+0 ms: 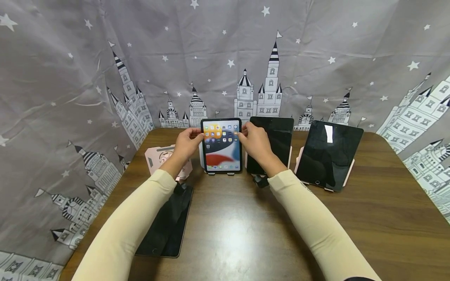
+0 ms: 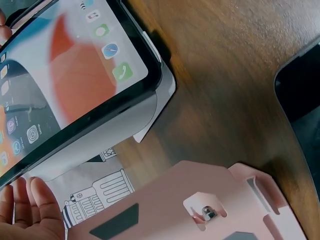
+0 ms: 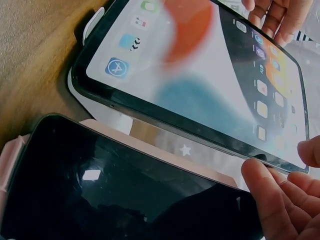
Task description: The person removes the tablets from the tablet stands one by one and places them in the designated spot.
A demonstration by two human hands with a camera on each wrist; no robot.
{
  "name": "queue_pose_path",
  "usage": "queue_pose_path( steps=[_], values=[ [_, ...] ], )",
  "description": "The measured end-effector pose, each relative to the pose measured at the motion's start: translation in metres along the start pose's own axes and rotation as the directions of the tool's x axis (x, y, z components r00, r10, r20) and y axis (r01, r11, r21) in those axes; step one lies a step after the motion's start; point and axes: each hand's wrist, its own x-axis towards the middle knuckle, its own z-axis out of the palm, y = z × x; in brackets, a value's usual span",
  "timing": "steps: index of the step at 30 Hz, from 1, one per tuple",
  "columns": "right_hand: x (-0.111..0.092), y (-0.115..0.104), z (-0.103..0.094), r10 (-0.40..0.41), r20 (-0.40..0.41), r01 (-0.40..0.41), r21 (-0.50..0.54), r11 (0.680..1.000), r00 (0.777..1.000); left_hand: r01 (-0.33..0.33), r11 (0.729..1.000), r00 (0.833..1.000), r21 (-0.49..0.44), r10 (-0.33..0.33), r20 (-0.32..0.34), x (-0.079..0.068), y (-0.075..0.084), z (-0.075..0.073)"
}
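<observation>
Head view: your left hand [image 1: 187, 145] and right hand [image 1: 256, 142] pinch the side edges of the lit tablet [image 1: 222, 152], which leans back on a pale stand [image 1: 202, 158] toward the far side of the table [image 1: 228, 218]. A pink stand [image 1: 152, 160] stands to its left, and a dark tablet [image 1: 165, 226] lies flat nearer you. The step in hand looks like settling or straightening the lit tablet on its support

Left wrist view: your left fingertips meet the tablet's edge, and its lower corner sits at the pale stand's base

Right wrist view: your right thumb is at the screen's corner, fingers by the edge, close beside a propped tablet [image 3: 125, 180]. The next move probably calls for confirming the weight is supported, then releasing both sides evenly without nudging that neighbour
</observation>
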Motion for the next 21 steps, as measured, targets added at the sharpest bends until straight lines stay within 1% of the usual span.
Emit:
queue_pose_path(
  steps=[5,10,13,21],
  values=[
    [-0.0006,0.0008,0.0011,0.005,-0.004,-0.005,0.021,1.000,1.000,-0.005,1.000,1.000,-0.025,0.005,-0.020,0.0004,-0.0005,0.0026],
    [-0.0011,0.0006,0.0029,0.024,0.014,-0.024,0.024,0.999,1.000,0.019,1.000,1.000,-0.024,-0.020,-0.020,-0.0009,0.0000,0.0021],
    [-0.0019,0.0011,0.0035,0.031,0.012,-0.031,0.028,0.999,0.999,0.026,0.999,0.999,-0.023,-0.027,-0.024,-0.0016,0.0009,0.0022],
    [-0.0046,0.0049,0.0066,-0.002,-0.030,0.004,0.045,0.999,1.000,0.034,0.999,0.998,-0.007,-0.034,-0.048,-0.0031,0.0018,0.0042]
  ],
)
